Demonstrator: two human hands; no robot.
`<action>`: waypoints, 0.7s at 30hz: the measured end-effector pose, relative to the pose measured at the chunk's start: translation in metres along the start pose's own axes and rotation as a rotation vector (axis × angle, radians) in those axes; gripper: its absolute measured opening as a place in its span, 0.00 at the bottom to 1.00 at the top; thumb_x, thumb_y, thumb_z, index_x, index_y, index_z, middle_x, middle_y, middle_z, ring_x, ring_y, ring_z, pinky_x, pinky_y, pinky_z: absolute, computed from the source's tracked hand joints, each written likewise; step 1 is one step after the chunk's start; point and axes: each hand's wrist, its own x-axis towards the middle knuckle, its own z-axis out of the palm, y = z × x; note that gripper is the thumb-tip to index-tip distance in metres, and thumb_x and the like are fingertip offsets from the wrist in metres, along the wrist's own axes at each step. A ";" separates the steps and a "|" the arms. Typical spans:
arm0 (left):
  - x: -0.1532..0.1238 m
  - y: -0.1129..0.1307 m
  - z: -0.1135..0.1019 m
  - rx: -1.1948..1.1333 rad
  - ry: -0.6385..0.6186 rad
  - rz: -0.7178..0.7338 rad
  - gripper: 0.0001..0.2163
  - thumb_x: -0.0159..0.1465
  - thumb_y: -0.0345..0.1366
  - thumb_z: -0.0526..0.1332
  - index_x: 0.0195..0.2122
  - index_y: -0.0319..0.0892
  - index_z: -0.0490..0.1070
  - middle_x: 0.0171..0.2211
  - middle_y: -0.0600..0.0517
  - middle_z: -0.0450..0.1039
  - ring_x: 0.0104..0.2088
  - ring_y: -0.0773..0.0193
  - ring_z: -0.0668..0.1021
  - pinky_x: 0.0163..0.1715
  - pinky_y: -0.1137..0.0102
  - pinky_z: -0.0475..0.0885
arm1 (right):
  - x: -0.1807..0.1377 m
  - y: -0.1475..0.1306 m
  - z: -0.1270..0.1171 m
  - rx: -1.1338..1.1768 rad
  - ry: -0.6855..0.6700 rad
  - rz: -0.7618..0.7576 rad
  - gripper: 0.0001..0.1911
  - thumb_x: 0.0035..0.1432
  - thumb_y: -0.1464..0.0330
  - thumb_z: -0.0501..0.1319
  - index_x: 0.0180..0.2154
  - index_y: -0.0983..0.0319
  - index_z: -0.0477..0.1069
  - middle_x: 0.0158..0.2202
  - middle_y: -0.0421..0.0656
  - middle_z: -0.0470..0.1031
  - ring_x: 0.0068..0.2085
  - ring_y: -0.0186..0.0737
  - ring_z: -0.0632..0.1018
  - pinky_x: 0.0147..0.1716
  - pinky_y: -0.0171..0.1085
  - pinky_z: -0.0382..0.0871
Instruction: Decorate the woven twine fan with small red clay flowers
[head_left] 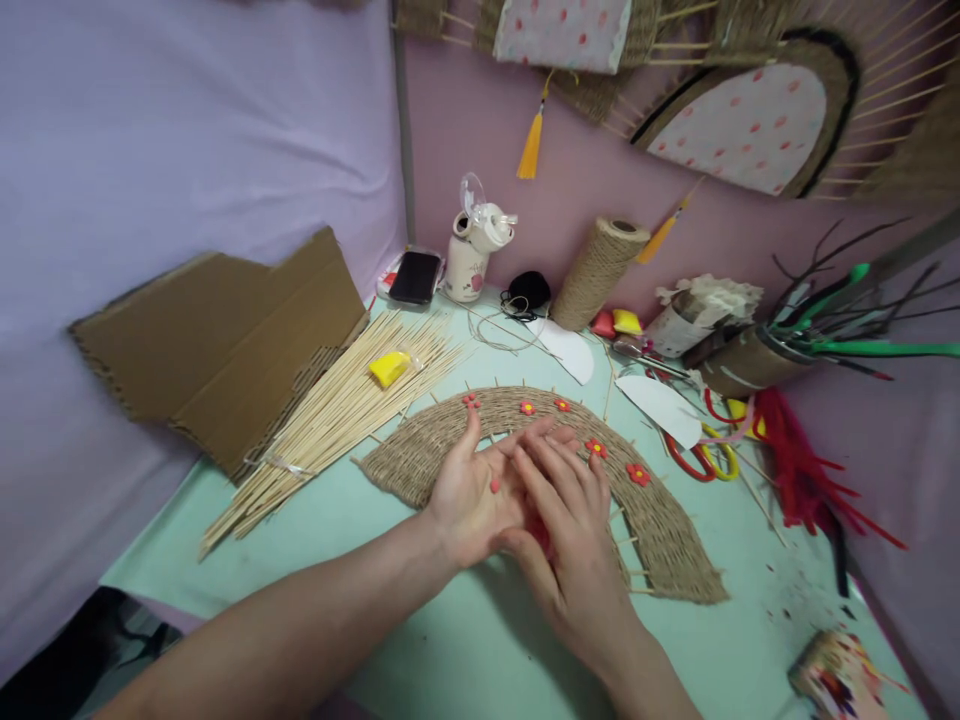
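My left hand (480, 490) is turned palm up, its fingers stretched out, with a small red lump of clay (495, 486) lying on the palm. Laid across that palm are the extended fingers of my right hand (566, 500); whatever is under them is mostly hidden, apart from a patch of red near the thumb. Beneath and behind both hands lies a fan-shaped woven twine piece (675, 540) on thin sticks. Red flowers, some with yellow centres, sit along its band, among them a red flower (637, 474) at the right.
Left of the weaving, a bundle of thin sticks (322, 430) carries a yellow clay packet (390, 369), beside folded cardboard (240, 340). A twine spool (600, 275) and white bottle (469, 260) stand behind. Scissors (694, 458) and red fuzzy stems (795, 460) lie right.
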 end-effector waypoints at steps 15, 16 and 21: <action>0.002 0.005 -0.002 -0.009 -0.019 0.021 0.34 0.66 0.60 0.45 0.63 0.39 0.60 0.55 0.37 0.71 0.55 0.50 0.75 0.56 0.57 0.64 | -0.001 -0.002 0.000 -0.110 -0.011 -0.090 0.28 0.66 0.50 0.49 0.61 0.56 0.64 0.68 0.52 0.52 0.65 0.59 0.55 0.60 0.63 0.47; 0.002 0.005 -0.002 -0.010 -0.033 0.015 0.34 0.66 0.60 0.45 0.63 0.39 0.60 0.56 0.37 0.71 0.55 0.49 0.75 0.56 0.56 0.64 | -0.001 -0.002 0.000 -0.099 -0.021 -0.112 0.29 0.66 0.50 0.48 0.61 0.55 0.64 0.68 0.52 0.52 0.65 0.59 0.55 0.60 0.63 0.48; 0.002 0.007 -0.002 -0.022 -0.060 0.063 0.35 0.65 0.61 0.46 0.64 0.41 0.58 0.57 0.38 0.69 0.56 0.49 0.74 0.56 0.56 0.63 | -0.002 -0.002 -0.001 -0.108 0.014 -0.063 0.26 0.66 0.52 0.50 0.60 0.55 0.66 0.68 0.52 0.53 0.65 0.60 0.55 0.59 0.65 0.49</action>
